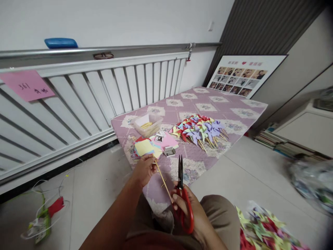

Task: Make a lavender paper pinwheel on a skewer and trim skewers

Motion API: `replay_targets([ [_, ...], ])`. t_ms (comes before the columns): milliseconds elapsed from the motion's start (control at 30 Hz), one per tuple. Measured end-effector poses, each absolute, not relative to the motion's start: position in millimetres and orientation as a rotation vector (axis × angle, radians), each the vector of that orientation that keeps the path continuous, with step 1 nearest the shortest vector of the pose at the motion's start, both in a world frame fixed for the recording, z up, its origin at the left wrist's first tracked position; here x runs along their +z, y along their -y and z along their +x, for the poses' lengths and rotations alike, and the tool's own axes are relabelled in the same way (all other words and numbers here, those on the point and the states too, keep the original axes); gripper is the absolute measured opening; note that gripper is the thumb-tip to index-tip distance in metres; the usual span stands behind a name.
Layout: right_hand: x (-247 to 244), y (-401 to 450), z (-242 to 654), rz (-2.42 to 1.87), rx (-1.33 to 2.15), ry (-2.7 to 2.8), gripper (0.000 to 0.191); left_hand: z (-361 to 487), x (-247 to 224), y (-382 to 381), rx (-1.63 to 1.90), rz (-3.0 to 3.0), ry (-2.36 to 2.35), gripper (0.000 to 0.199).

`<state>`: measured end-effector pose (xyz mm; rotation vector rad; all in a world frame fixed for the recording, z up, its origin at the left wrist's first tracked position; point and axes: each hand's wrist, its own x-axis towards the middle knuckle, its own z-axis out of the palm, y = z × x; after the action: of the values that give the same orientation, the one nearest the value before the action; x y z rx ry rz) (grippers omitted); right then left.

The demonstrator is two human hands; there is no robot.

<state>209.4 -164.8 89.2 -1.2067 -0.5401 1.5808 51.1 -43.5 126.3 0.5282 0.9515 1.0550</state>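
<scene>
My left hand (146, 169) pinches the upper end of a thin wooden stick (163, 179), close to the stacked paper squares. The stick slants down to my right hand (190, 207), whose fingers are at its lower end. That same hand holds red-handled scissors (180, 177), blades pointing away from me and nearly together. Coloured paper squares (144, 147) lie just past my left hand. Beside them are a small open box (170, 151) and another little box (158, 138). A few short stick pieces (163, 182) rest on the cloth under the stick.
A plastic tub (147, 125) with sticks stands behind the paper. Finished paper pinwheels (200, 130) are piled on the purple patterned cloth (182, 100). More pinwheels (267, 227) lie low at right. A white radiator (145, 83) borders the left; a power strip (43, 225) sits on the floor.
</scene>
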Motion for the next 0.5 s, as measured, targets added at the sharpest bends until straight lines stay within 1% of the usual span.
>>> replay_targets([
  [133,92.9,166.2,203.7,-1.135,1.611,0.458,0.060,44.1,124.4,41.5,1.109,0.492,-0.916,0.036],
  [500,93.7,166.8,201.5,-1.110,1.605,0.386,0.065,43.1,124.7,41.6,1.145,0.471,-0.937,0.030],
])
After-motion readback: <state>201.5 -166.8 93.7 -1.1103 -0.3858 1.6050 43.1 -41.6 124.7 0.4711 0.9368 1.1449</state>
